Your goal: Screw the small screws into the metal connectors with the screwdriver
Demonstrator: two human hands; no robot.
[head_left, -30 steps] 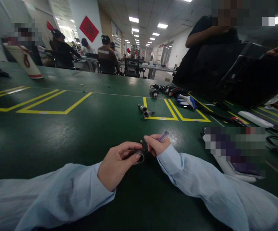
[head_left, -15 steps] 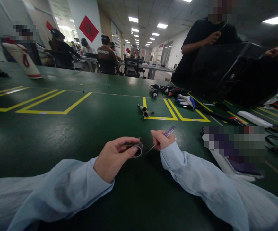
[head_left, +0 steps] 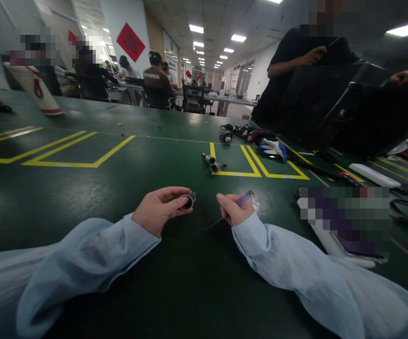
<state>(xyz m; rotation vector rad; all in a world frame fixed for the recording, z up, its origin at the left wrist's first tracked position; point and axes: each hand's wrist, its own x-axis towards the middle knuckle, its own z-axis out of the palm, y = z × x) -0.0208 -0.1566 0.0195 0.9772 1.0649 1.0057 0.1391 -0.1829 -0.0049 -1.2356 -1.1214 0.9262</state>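
My left hand (head_left: 158, 207) pinches a round, hollow metal connector part (head_left: 192, 199) between thumb and fingers, its open end turned toward me. A screwdriver (head_left: 245, 197) with a translucent purple handle is gripped in my right hand (head_left: 232, 210). Its thin shaft points down and left, and the tip is apart from the metal part. Beyond my hands, two similar metal connectors (head_left: 218, 167) lie together on the green table (head_left: 119, 188), by a yellow-taped corner.
Farther back lie dark cables with metal connectors (head_left: 227, 136) and a white-and-blue glove (head_left: 273, 149). A tablet-like device (head_left: 345, 235) rests at my right. Across the table, a person in dark clothing holds a large black case (head_left: 317, 103). A white-and-red container (head_left: 39, 89) stands far left.
My left hand has moved left and slightly up with the metal part, now farther from the screwdriver tip. My right hand has shifted slightly left, and the screwdriver shaft sits a little lower.
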